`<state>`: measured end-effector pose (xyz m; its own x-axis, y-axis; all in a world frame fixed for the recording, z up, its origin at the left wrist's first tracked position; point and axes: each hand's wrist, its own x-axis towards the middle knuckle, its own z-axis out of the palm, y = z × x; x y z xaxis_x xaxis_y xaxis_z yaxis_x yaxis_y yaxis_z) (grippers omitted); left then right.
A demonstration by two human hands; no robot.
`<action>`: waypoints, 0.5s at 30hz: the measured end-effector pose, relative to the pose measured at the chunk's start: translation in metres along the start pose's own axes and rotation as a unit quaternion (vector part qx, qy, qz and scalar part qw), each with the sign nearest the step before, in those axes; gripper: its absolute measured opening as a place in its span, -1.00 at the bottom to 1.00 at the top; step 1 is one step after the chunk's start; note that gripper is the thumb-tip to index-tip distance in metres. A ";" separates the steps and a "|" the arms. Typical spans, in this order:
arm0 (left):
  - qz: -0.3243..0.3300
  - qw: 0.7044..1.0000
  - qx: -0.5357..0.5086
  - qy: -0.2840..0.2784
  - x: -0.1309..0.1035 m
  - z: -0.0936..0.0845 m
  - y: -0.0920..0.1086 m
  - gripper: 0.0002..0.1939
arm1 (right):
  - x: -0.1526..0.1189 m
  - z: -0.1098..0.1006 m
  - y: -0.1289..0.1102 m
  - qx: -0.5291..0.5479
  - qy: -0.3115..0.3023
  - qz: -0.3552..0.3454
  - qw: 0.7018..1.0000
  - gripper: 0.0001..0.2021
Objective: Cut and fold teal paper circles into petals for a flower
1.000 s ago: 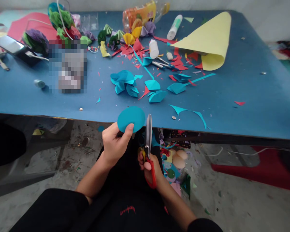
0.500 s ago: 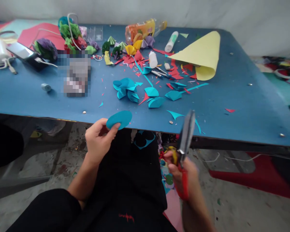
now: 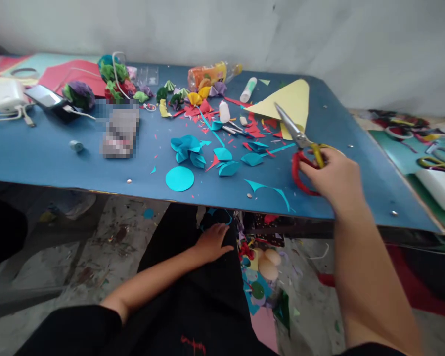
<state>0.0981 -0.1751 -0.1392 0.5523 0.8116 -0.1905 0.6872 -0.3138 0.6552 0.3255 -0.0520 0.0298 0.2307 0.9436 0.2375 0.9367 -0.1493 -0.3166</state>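
My right hand (image 3: 335, 178) grips scissors (image 3: 300, 138) with one red and one yellow handle, held over the right part of the table by the rolled yellow paper (image 3: 282, 104). The blades look closed and point up and left. My left hand (image 3: 213, 242) lies over my lap with its fingers stretched, beside a blue paper offcut (image 3: 228, 217) partly hidden under it. A flat blue paper circle (image 3: 180, 178) lies near the table's front edge. Behind it are a folded blue paper flower (image 3: 188, 150) and loose folded blue petals (image 3: 228, 168).
The blue table (image 3: 133, 170) holds red paper scraps, a glue stick (image 3: 248, 89), a small white bottle (image 3: 224, 112), a plastic bottle (image 3: 207, 75), a phone (image 3: 46, 95) and a white charger (image 3: 9, 94). Paper pieces litter the floor. A green table (image 3: 400, 148) stands to the right.
The blue circle has left my left hand and lies on the table; that hand has dropped to my lap. My right hand has carried the scissors up and right, over the table.
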 end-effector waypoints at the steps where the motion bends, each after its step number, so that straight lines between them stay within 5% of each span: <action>1: -0.031 0.999 0.009 -0.014 0.010 0.012 -0.005 -0.58 | 0.009 0.006 0.000 -0.001 0.004 -0.002 1.000 -0.83; 4: -0.080 0.995 0.020 -0.054 0.029 0.021 -0.022 -0.71 | 0.019 0.019 0.010 0.030 0.015 -0.002 0.999 -0.81; 8: -0.036 0.994 0.005 -0.104 0.026 -0.003 -0.016 -0.76 | 0.014 0.026 0.030 0.142 0.065 0.032 0.987 -0.75; 12: 0.142 0.974 -0.058 -0.167 0.015 -0.058 0.042 -0.80 | 0.014 0.025 0.041 0.256 0.129 0.093 0.953 -0.74; 15: 0.274 0.957 -0.079 -0.052 0.030 -0.123 0.093 -0.75 | 0.017 0.024 0.042 0.339 0.206 0.131 0.909 -0.70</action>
<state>0.1203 -0.1194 0.0059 0.8590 0.4906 0.1467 0.2060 -0.5934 0.7781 0.3623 -0.0350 -0.0012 0.6321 0.6909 0.3509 0.4898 -0.0054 -0.8718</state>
